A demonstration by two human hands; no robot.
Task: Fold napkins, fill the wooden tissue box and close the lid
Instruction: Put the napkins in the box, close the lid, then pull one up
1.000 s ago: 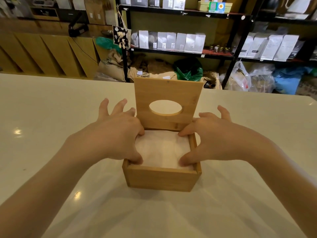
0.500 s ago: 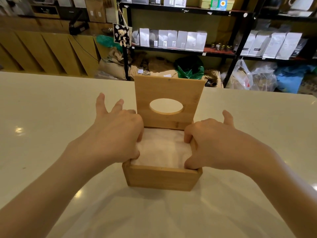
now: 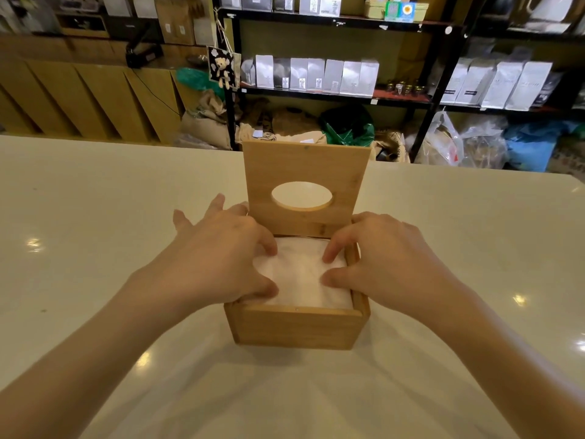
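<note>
A square wooden tissue box (image 3: 297, 327) stands on the white table (image 3: 95, 217) in front of me. Its hinged lid (image 3: 304, 166), with an oval hole, stands upright at the back. White folded napkins (image 3: 300, 277) fill the box nearly to the rim. My left hand (image 3: 221, 264) rests over the left side of the box, thumb and fingertips pressing on the napkins. My right hand (image 3: 383, 261) lies over the right side, its thumb and index fingertip on the napkins too. Neither hand grips anything.
Beyond the table's far edge stand black shelves (image 3: 332, 96) with white bags, sacks and plastic bags on the floor, and a wooden counter (image 3: 88, 99) at the left.
Both hands have moved inward from the box's side walls onto the top of the napkin stack. The lid stays upright.
</note>
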